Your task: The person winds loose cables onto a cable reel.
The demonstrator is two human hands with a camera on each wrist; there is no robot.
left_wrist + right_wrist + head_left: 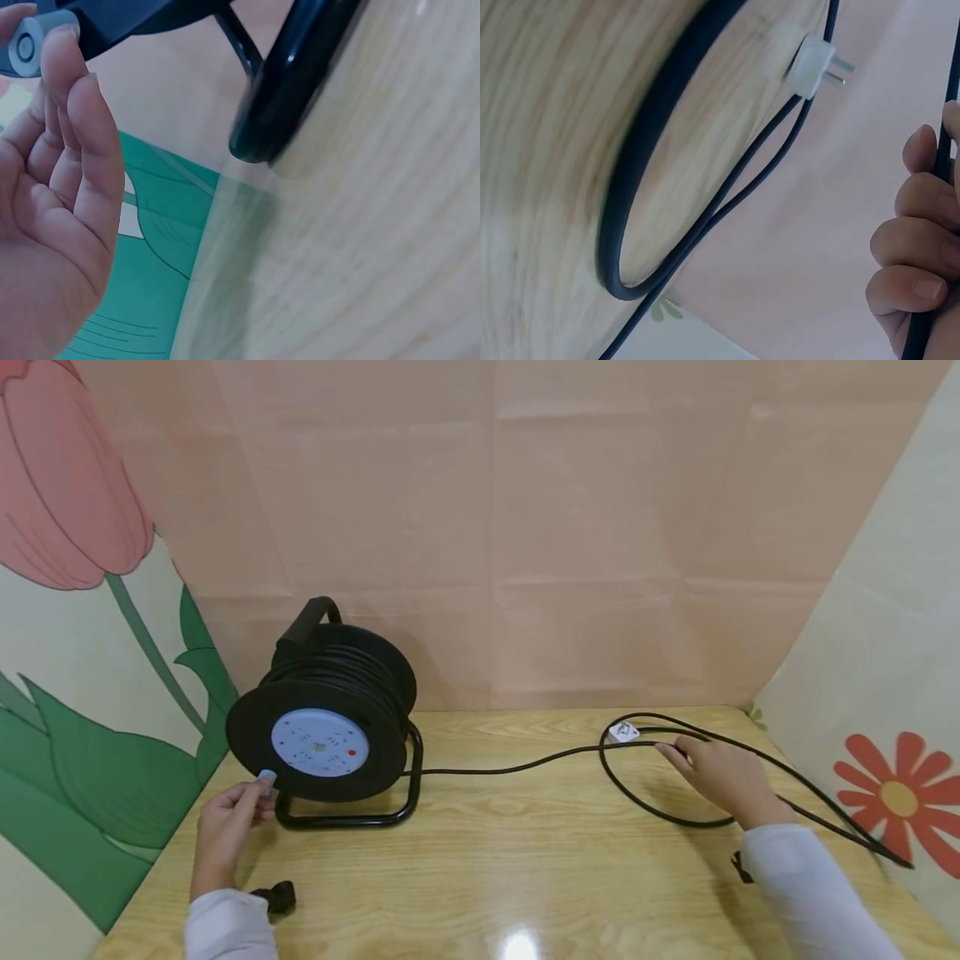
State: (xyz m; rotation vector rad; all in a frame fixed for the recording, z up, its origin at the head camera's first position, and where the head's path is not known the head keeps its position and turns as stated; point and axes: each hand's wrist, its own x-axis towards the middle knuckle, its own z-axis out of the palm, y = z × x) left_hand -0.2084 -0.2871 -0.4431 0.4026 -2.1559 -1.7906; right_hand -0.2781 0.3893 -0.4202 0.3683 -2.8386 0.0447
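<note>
A black cable reel point(341, 668) stands on the left of the table, cable wound on its drum, with a pale socket panel point(320, 742) on its front. My left hand point(223, 831) pinches the small light-grey knob point(28, 46) at the lower left of the reel's front disc, between thumb and finger. From the reel a black cable point(487, 772) runs right across the table to my right hand point(723, 777). The right wrist view shows that hand's fingers curled round the cable. Beyond the hand the cable lies in loose loops, and near them is a white plug point(810, 67) with metal pins.
The reel's tubular black stand point(352, 821) rests on the wooden table point(480, 868). A pinkish sheet point(525, 568) covers the back, and flower-printed panels flank both sides. Black strap pieces show at both wrists.
</note>
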